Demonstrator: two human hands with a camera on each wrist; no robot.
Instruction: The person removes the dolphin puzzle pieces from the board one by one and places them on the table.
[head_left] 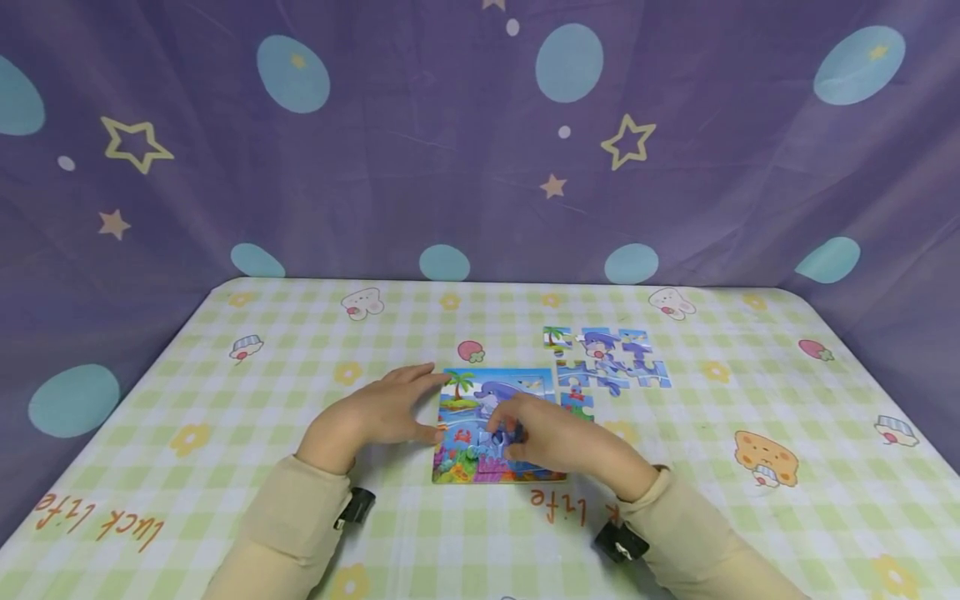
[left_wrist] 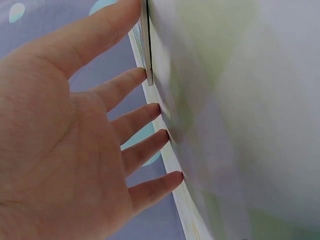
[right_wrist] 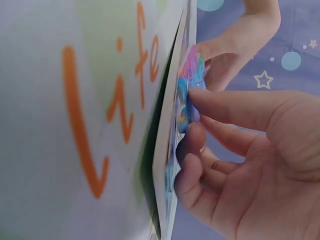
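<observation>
A small blue puzzle piece is pinched between the thumb and forefinger of the right hand, so this grip is closed on the piece. The piece is held just above the dolphin puzzle board, over its lower middle part; whether it touches the board cannot be told. The board lies flat on the worktop, near the middle of the front half. The board's left edge is touched by the straight, spread fingers of the left hand, whose grip is released and holds nothing. In the left wrist view the fingertips are seen lying against the board's edge. Behind and to the right of the board, a cluster of loose puzzle pieces is laid out on the green checked tablecloth. Orange lettering is printed on the cloth just in front of the board. A purple curtain with stars and blue ovals is hung behind the worktop.
</observation>
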